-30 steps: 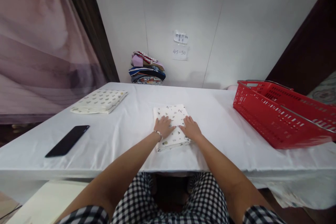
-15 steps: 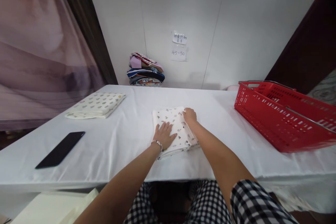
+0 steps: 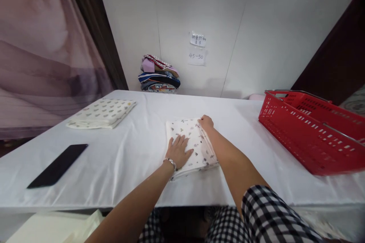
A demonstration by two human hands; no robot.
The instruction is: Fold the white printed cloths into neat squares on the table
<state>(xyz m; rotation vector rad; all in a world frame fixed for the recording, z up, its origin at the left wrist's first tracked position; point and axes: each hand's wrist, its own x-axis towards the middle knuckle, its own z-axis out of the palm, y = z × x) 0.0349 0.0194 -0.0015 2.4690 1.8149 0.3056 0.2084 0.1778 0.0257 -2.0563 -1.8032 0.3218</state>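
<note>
A folded white cloth with small printed figures (image 3: 196, 142) lies in the middle of the white-covered table (image 3: 137, 155). My left hand (image 3: 179, 151) rests flat on its near left part, fingers spread, a bracelet on the wrist. My right hand (image 3: 205, 122) reaches to the cloth's far right corner, and its fingers are curled on that corner's edge. A second folded patterned cloth (image 3: 101, 112) sits at the table's far left.
A red plastic basket (image 3: 313, 131) stands at the right end of the table. A black phone (image 3: 57, 165) lies near the left front edge. A pile of folded clothes (image 3: 159, 74) rests against the white wall at the back, below two paper notes (image 3: 197, 48).
My right hand has moved from the cloth's near edge out to its far right corner. My left hand stayed flat on the cloth.
</note>
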